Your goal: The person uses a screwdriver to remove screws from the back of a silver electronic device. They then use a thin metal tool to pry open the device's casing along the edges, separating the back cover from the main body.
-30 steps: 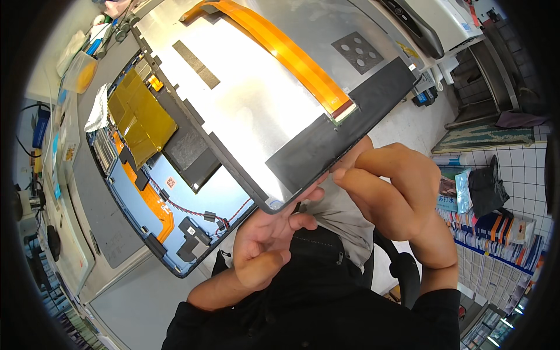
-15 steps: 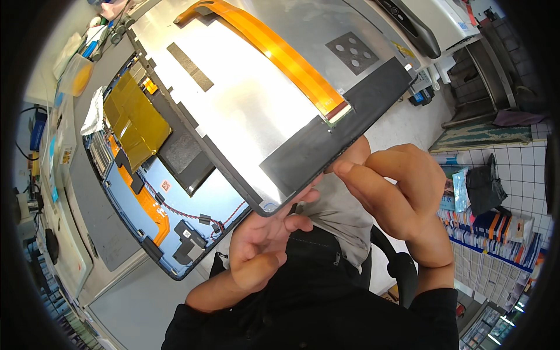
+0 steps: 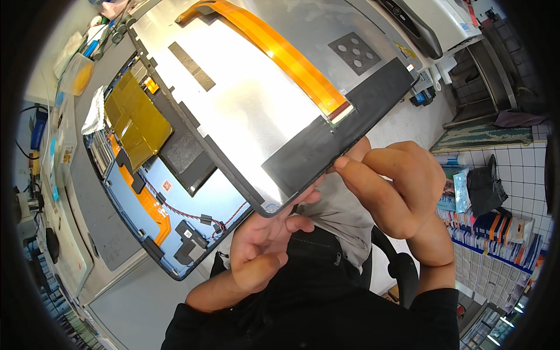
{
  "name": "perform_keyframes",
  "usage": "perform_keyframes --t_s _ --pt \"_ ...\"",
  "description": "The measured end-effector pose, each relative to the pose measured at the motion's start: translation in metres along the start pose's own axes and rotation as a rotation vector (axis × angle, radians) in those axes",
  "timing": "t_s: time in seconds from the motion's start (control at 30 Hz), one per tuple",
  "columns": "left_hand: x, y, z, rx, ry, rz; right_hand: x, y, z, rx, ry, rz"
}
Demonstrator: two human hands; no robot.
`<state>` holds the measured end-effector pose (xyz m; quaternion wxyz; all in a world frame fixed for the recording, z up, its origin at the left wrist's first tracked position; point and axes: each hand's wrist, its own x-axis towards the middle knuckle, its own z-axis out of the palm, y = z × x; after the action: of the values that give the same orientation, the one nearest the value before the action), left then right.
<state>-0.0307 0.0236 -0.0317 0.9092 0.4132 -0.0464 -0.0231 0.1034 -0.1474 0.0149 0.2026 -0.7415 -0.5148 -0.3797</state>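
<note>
A tablet screen panel (image 3: pixel 233 111) lies tilted, its bare metal back facing up. A wide orange ribbon cable (image 3: pixel 291 64) runs across it to a connector near the black strip (image 3: pixel 326 131) along its near edge. My left hand (image 3: pixel 256 251) is under the near corner, palm up, holding the panel from below; its fingers partly hide behind it. My right hand (image 3: pixel 402 186) is closed in a pinch at the near edge, and what sits between those fingertips is too small to make out. The opened blue tablet housing (image 3: pixel 198 201) lies to the left, partly under the panel.
In the housing are a yellow-taped board (image 3: pixel 137 122), an orange flex cable (image 3: pixel 149 210) and thin twisted wires. A grey work mat (image 3: pixel 105 224) lies beneath. A white machine (image 3: pixel 446 26) stands at the far right, and a black chair armrest (image 3: pixel 402 268) is beside my right forearm.
The fingertips of my right hand have shifted very slightly at the panel's near edge. The panel has barely moved, and my left hand stays in place.
</note>
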Motion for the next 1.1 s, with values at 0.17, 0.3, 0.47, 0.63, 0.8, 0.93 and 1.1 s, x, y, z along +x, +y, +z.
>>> perform_keyframes --t_s 0.17,0.3,0.47,0.63,0.8,0.93,1.1 --pt "0.0 0.0 0.0 -0.013 -0.008 0.004 0.001 0.0 -0.002 -0.026 -0.021 -0.035" --pt "0.002 0.0 -0.005 -0.048 -0.124 0.028 0.004 0.0 -0.002 -0.023 -0.022 -0.045" --pt "0.001 -0.001 -0.005 -0.048 -0.119 0.037 0.008 0.0 -0.002 -0.018 -0.023 -0.05" --pt "0.002 -0.001 -0.004 -0.052 -0.112 0.043 0.005 0.003 0.003 -0.05 0.021 -0.081" --pt "0.001 -0.002 -0.006 -0.048 -0.117 0.049 0.0 0.005 0.006 -0.033 0.013 -0.069" --pt "0.001 -0.002 -0.005 -0.062 -0.114 0.049 -0.004 0.006 0.007 0.018 0.012 -0.025" --pt "0.001 -0.003 -0.005 -0.058 -0.113 0.048 -0.004 0.006 0.005 0.05 0.029 0.012"
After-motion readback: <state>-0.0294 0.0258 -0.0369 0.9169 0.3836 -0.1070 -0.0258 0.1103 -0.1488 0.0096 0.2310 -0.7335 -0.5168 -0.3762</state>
